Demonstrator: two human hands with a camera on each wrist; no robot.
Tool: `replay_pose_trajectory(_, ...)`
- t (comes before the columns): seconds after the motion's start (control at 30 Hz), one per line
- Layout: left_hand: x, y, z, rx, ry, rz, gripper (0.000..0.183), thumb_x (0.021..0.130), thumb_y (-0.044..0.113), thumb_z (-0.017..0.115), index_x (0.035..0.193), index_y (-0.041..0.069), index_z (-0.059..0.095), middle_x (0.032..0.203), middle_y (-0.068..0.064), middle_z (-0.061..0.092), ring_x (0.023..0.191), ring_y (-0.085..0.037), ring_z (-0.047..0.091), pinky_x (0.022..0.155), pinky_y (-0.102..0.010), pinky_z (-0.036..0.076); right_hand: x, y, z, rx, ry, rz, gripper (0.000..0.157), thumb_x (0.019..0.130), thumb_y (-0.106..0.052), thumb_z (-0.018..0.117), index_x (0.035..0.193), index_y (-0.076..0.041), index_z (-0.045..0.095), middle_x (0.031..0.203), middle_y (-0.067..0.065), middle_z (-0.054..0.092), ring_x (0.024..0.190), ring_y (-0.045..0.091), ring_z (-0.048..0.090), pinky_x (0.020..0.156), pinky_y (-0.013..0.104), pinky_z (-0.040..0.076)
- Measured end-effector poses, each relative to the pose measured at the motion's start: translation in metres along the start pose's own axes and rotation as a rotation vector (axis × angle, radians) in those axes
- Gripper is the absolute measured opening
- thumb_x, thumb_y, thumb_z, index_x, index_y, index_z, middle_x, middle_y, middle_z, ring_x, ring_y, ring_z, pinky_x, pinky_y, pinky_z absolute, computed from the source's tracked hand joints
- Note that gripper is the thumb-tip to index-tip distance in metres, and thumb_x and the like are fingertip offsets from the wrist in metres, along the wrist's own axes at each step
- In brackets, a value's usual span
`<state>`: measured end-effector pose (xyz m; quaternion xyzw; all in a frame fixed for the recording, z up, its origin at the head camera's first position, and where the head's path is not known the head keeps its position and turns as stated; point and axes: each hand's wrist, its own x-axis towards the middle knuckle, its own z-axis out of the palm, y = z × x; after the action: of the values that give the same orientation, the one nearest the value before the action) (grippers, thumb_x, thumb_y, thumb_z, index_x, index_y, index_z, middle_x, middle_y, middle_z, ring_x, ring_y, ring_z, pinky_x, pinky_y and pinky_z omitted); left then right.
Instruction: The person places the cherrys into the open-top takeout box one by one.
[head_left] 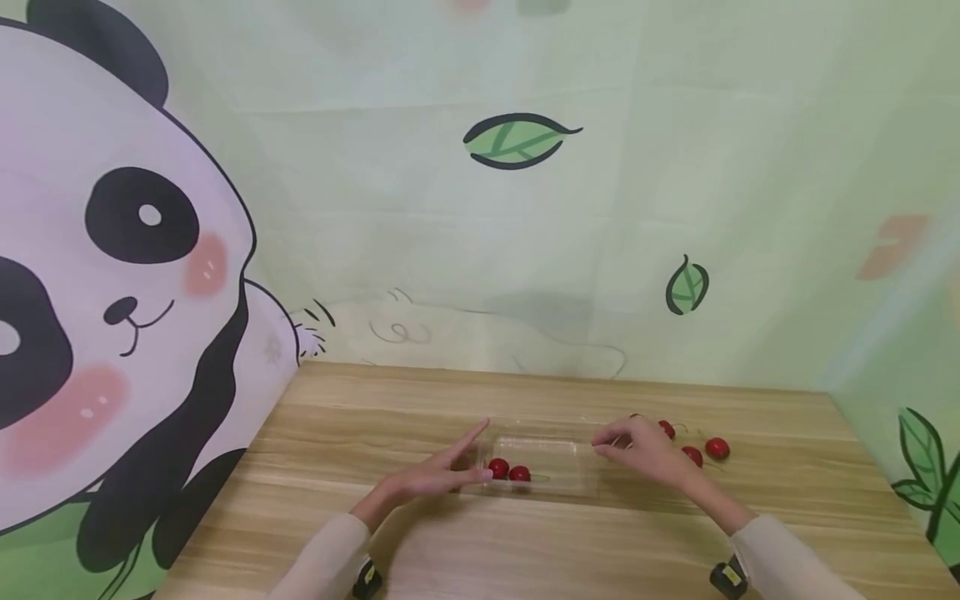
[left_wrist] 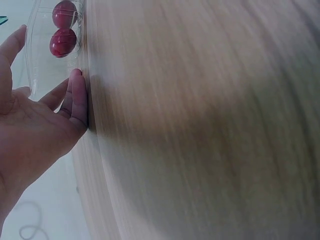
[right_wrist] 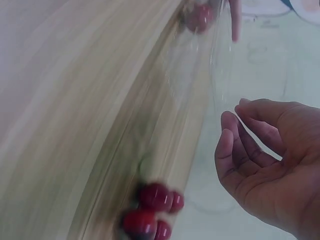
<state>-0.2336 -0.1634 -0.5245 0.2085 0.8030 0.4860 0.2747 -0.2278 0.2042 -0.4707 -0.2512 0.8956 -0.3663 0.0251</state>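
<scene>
A clear plastic box [head_left: 540, 492] sits on the wooden table between both hands. Two red cherries [left_wrist: 63, 43] lie at its left end, close together. My left hand [head_left: 431, 477] spans that end with its fingers extended, the thumb by the front wall and the index finger toward the back corner. At the opposite end is my right hand [head_left: 648, 450], thumb and fingertips bent toward each other right at the box's rim. I cannot tell whether they pinch the rim. No cherry shows between the right hand's fingers [right_wrist: 227, 142].
Several loose cherries [head_left: 717, 448] with stems lie on the table [head_left: 315, 433] to the right, beside and partly behind the right hand. A cloth backdrop [head_left: 420, 208] printed with a panda and leaves hangs behind the table's far edge.
</scene>
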Motion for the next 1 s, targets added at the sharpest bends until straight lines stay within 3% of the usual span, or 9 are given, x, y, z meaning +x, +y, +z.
replay_pose_trajectory(0.17,-0.001,-0.001,0.000,0.000,0.000,-0.004,0.090,0.100,0.047,0.062,0.165,0.035,0.002,0.168,-0.025,0.020,0.150,-0.048,0.031,0.111,-0.064,0.041,-0.019,0.021,-0.024,-0.024,0.027,0.101,0.016,0.095,-0.013,0.072,0.103,0.000,0.078,0.099,0.009,0.078,0.084,0.014,0.068,0.071,0.021,0.054)
replay_pose_trajectory(0.43,0.000,-0.002,-0.001,0.020,0.007,-0.007,0.089,0.099,0.050,0.061,0.165,0.037,0.002,0.169,-0.023,0.020,0.150,-0.047,0.031,0.114,-0.068,0.034,-0.043,0.069,-0.069,-0.144,0.146,0.229,0.022,0.098,-0.017,0.068,0.106,0.002,0.076,0.103,0.018,0.078,0.091,0.027,0.073,0.074,0.026,0.057)
replay_pose_trajectory(0.5,0.000,0.000,-0.001,0.020,0.005,-0.007,0.089,0.100,0.050,0.061,0.165,0.037,0.003,0.169,-0.023,0.019,0.151,-0.047,0.030,0.114,-0.069,0.033,-0.049,0.081,-0.078,-0.145,0.167,0.253,0.024,0.099,-0.018,0.067,0.108,0.003,0.075,0.103,0.019,0.077,0.090,0.026,0.074,0.073,0.026,0.057)
replay_pose_trajectory(0.63,-0.002,0.002,-0.002,0.017,0.009,-0.008,0.088,0.100,0.049,0.061,0.165,0.036,0.002,0.169,-0.023,0.020,0.151,-0.047,0.029,0.114,-0.068,0.034,-0.056,0.103,-0.086,-0.124,0.200,0.261,0.027,0.100,-0.017,0.066,0.111,0.006,0.074,0.105,0.023,0.076,0.084,0.011,0.072,0.069,0.021,0.055)
replay_pose_trajectory(0.8,-0.003,0.002,0.000,0.000,0.000,-0.017,0.090,0.100,0.048,0.062,0.165,0.036,0.002,0.167,-0.023,0.023,0.144,-0.041,0.041,0.104,-0.052,0.050,-0.067,0.127,-0.087,-0.140,0.232,0.246,0.022,0.098,-0.010,0.066,0.107,0.009,0.073,0.104,0.027,0.075,0.077,-0.008,0.060,0.069,0.019,0.052)
replay_pose_trajectory(0.9,-0.002,0.002,0.001,-0.009,-0.002,-0.022,0.089,0.099,0.048,0.063,0.165,0.037,0.003,0.167,-0.021,0.024,0.139,-0.034,0.046,0.094,-0.039,0.054,-0.072,0.137,-0.085,-0.149,0.231,0.255,0.022,0.098,-0.007,0.063,0.108,0.011,0.072,0.107,0.030,0.073,0.080,-0.005,0.060,0.071,0.018,0.051)
replay_pose_trajectory(1.0,-0.002,0.003,0.000,-0.006,0.007,-0.028,0.088,0.099,0.048,0.063,0.164,0.040,0.005,0.167,-0.021,0.024,0.138,-0.032,0.047,0.092,-0.036,0.054,-0.073,0.142,-0.083,-0.142,0.216,0.283,0.024,0.101,-0.007,0.059,0.113,0.011,0.070,0.113,0.033,0.071,0.087,0.012,0.068,0.071,0.019,0.052)
